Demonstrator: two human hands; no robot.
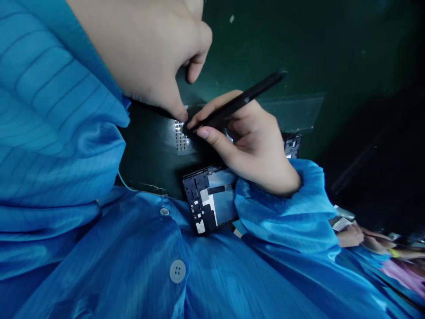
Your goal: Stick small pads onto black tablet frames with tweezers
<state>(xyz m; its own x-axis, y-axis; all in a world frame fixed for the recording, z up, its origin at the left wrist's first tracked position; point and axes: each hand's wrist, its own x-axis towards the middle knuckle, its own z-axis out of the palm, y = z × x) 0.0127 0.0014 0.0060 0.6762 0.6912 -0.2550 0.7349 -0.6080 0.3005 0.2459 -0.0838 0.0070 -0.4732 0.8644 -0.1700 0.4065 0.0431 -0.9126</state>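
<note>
My left hand (156, 48) reaches in from the upper left, its thumb tip resting at the top edge of a small clear sheet with rows of tiny pale squares (181, 138). Its index finger is bent and stays apart from the thumb. Between thumb and fingers, my right hand (255, 141) grips a black pen-shaped tool (247, 98), slanted with its lower end at the sheet. My fingers partly cover that end, so its tip is hard to make out. Below the right hand lie stacked dark phone frames (209, 201), partly hidden by my sleeve.
A clear plastic strip (295, 110) lies on the dark green table (332, 48) behind my right hand. Another dark phone part (292, 145) shows beside my wrist. A white scrap (231, 18) is at the top. Another person's hand (350, 235) is at the lower right.
</note>
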